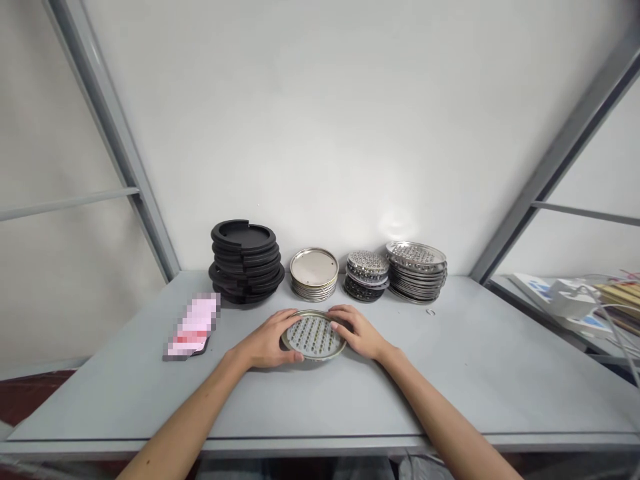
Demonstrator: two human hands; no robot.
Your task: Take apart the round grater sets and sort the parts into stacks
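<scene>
A round metal grater disc (314, 337) with rows of raised holes and a smooth rim is in front of me, near the middle of the grey table (400, 393). My left hand (270, 340) grips its left edge, thumb along the near rim and fingers at the far side. On the opposite side, my right hand (363, 333) holds the rim with fingers behind it and the thumb on top. Just beyond my hands stand a stack of shallow metal lids (314, 268), a stack of small grater discs (367, 262) and a stack of wider rimmed discs (416, 255).
At the back left rises a stack of notched black round bases (245, 267). A phone-like item (193, 327), partly pixelated, lies on the left. One small ring (431, 312) sits right of the stacks. A side shelf (575, 307) at right carries cables and boxes.
</scene>
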